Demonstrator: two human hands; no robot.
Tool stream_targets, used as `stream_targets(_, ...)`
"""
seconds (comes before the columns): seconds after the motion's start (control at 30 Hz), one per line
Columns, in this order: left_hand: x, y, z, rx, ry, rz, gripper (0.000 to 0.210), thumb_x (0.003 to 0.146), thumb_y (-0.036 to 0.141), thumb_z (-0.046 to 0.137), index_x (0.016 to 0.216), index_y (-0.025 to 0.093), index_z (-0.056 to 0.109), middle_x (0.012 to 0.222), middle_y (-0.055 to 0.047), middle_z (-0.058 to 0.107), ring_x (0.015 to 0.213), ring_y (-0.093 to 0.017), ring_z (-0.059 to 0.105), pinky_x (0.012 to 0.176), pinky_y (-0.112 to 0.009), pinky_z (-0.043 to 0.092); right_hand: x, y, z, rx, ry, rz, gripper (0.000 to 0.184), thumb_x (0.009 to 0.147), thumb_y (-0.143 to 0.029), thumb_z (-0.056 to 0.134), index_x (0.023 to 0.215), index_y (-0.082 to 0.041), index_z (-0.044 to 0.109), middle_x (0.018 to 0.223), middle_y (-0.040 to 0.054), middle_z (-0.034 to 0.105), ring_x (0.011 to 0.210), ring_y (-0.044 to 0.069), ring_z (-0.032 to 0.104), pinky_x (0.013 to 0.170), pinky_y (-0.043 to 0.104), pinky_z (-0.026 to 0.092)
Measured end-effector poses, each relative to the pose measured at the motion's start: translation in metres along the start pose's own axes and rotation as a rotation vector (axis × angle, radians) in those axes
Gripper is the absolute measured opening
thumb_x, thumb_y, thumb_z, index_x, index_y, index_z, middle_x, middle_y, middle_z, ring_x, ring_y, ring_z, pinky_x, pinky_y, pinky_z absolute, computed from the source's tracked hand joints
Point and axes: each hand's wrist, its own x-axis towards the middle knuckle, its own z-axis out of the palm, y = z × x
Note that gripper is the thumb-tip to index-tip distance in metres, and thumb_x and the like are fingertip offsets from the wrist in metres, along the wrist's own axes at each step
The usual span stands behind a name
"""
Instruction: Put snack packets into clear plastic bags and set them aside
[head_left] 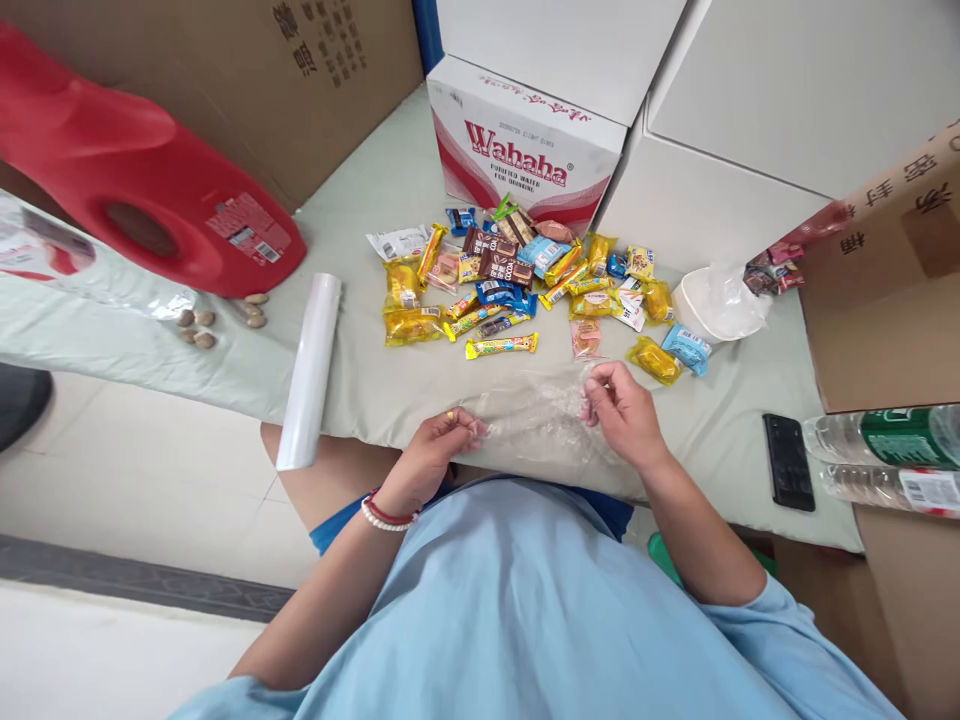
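A clear plastic bag is stretched between my two hands just above the front edge of the cloth-covered table. My left hand pinches its left end, fingers pressed together. At the other end my right hand grips the film with its thumb and fingers closed. Beyond the bag lies a pile of wrapped snacks in yellow, brown and blue packets. One yellow snack stick rests at the near side of the pile. To the left, a white roll of plastic bags reaches over the table edge.
A red jug and several brown nuts are at the left. Behind the snacks stands a Wahaha carton. On the right are a white tub with a plastic liner, a black phone and plastic bottles.
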Motion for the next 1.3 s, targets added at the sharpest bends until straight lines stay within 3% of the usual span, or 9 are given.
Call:
stream_targets(0.23, 0.019, 0.017, -0.028, -0.104, 0.194, -0.026, 0.037, 0.063, 0.038, 0.087, 0.082, 0.019, 0.062, 0.082, 0.0, 0.068, 0.067, -0.014, 0.065, 0.069, -0.029, 0.056, 0.045, -0.012, -0.02, 0.193, -0.041, 0.14, 0.033, 0.087, -0.05, 0.077, 0.088, -0.024, 0.056, 0.063, -0.0072, 0.059, 0.04, 0.007, 0.046, 0.039, 0.021, 0.031)
stream_targets(0.43, 0.026, 0.031, -0.016, 0.461, 0.761, 0.404, 0.027, 0.079, 0.037, 0.077, 0.096, 0.022, 0.063, 0.09, -0.001, 0.066, 0.079, -0.016, 0.062, 0.073, -0.028, 0.048, 0.069, 0.013, 0.011, 0.437, 0.074, 0.409, 0.038, 0.07, -0.043, 0.085, 0.082, -0.023, 0.055, 0.061, -0.0079, 0.06, 0.044, 0.008, 0.05, 0.038, 0.018, 0.034)
stream_targets(0.5, 0.016, 0.028, 0.0, 0.509, 0.718, 0.435, 0.024, 0.092, 0.047, 0.066, 0.088, 0.023, 0.06, 0.077, 0.001, 0.063, 0.071, -0.016, 0.059, 0.069, -0.027, 0.046, 0.067, 0.014, 0.023, 0.526, 0.127, 0.448, 0.038, 0.069, -0.039, 0.086, 0.081, -0.023, 0.054, 0.061, -0.0081, 0.06, 0.045, 0.007, 0.051, 0.038, 0.017, 0.035)
stream_targets(0.6, 0.003, 0.01, 0.022, 0.42, 0.453, 0.225, 0.048, 0.098, 0.065, 0.051, 0.073, 0.024, 0.053, 0.061, 0.001, 0.056, 0.056, -0.016, 0.051, 0.057, -0.029, 0.04, 0.063, 0.011, 0.036, 0.691, 0.209, 0.487, 0.038, 0.069, -0.033, 0.086, 0.081, -0.022, 0.052, 0.06, -0.009, 0.06, 0.045, 0.005, 0.051, 0.038, 0.014, 0.035)
stream_targets(0.77, 0.0, -0.024, 0.046, 0.182, 0.259, -0.125, 0.057, 0.08, 0.075, 0.073, 0.092, 0.021, 0.059, 0.079, -0.004, 0.071, 0.046, -0.01, 0.043, 0.046, -0.027, 0.028, 0.057, 0.006, 0.042, 0.953, 0.275, 0.577, 0.032, 0.075, -0.019, 0.085, 0.083, -0.022, 0.053, 0.06, -0.0087, 0.059, 0.047, 0.004, 0.052, 0.04, 0.01, 0.04)
stream_targets(0.87, 0.009, -0.024, 0.063, 0.002, 0.215, -0.177, 0.071, 0.066, 0.063, 0.088, 0.111, 0.02, 0.056, 0.091, -0.004, 0.075, 0.043, -0.005, 0.035, 0.044, -0.024, 0.023, 0.055, 0.006, 0.041, 1.071, 0.28, 0.631, 0.031, 0.078, -0.012, 0.083, 0.084, -0.021, 0.054, 0.06, -0.0085, 0.058, 0.047, 0.003, 0.051, 0.042, 0.009, 0.045)
stream_targets(0.97, 0.018, -0.015, 0.071, -0.138, 0.14, -0.181, 0.069, 0.056, 0.054, 0.093, 0.103, 0.016, 0.058, 0.087, -0.003, 0.074, 0.042, -0.001, 0.03, 0.044, -0.022, 0.019, 0.055, 0.012, 0.032, 1.093, 0.302, 0.605, 0.031, 0.078, -0.011, 0.084, 0.084, -0.02, 0.055, 0.061, -0.0082, 0.058, 0.046, 0.003, 0.051, 0.043, 0.008, 0.046)
stream_targets(1.17, 0.023, 0.002, 0.017, 0.039, 0.08, -0.105, 0.055, 0.057, 0.048, 0.09, 0.093, 0.015, 0.064, 0.07, 0.001, 0.067, 0.045, -0.002, 0.031, 0.046, -0.021, 0.019, 0.058, 0.044, -0.013, 0.757, 0.404, 0.54, 0.031, 0.076, -0.021, 0.085, 0.083, -0.021, 0.055, 0.064, -0.007, 0.061, 0.048, 0.006, 0.055, 0.04, 0.012, 0.041)
stream_targets(1.3, 0.017, 0.004, -0.029, 0.379, 0.154, -0.055, 0.057, 0.061, 0.05, 0.084, 0.103, 0.016, 0.064, 0.075, -0.001, 0.068, 0.054, -0.01, 0.047, 0.054, -0.025, 0.036, 0.056, 0.067, -0.025, 0.441, 0.33, 0.484, 0.03, 0.075, -0.031, 0.084, 0.083, -0.022, 0.056, 0.065, -0.0062, 0.061, 0.05, 0.009, 0.056, 0.041, 0.017, 0.041)
